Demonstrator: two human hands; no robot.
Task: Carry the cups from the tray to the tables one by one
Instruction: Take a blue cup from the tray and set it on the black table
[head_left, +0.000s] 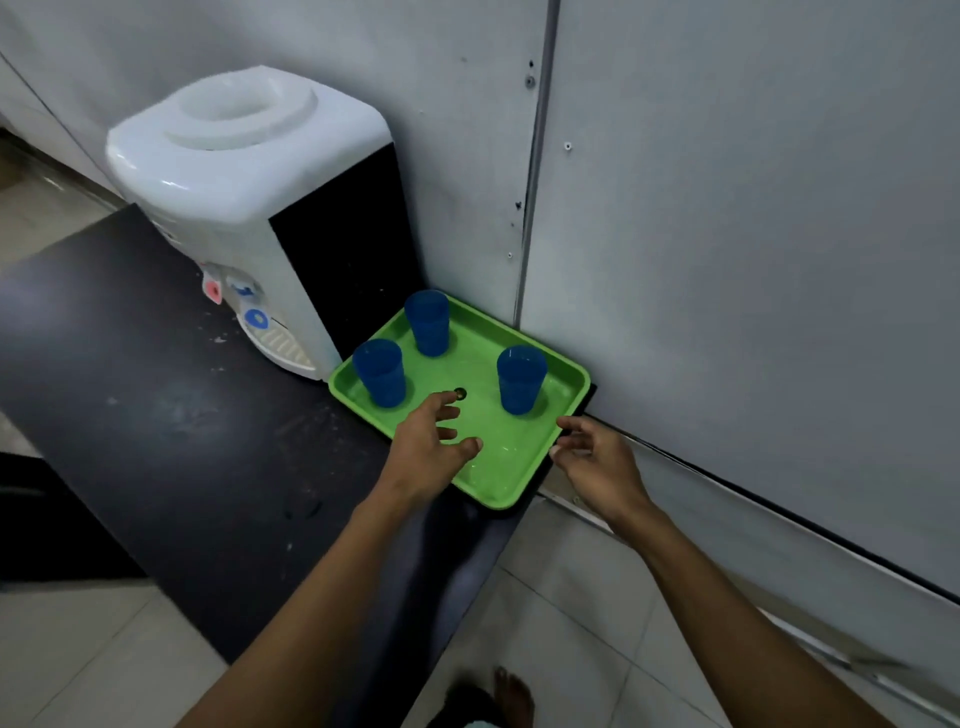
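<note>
Three blue cups (521, 380) upright on green tray (498, 478): light, rigid plastic; grasp mid-wall. Left hand (431, 447), right hand (592, 457) spread, empty.

2 bare forearms (322, 587), no sleeves; bare foot (514, 696).

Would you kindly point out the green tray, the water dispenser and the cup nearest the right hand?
green tray (511, 462), head view, bare floor near front corner.
water dispenser (234, 156), head view, white top.
right-hand cup (519, 384), head view, side wall.
</note>
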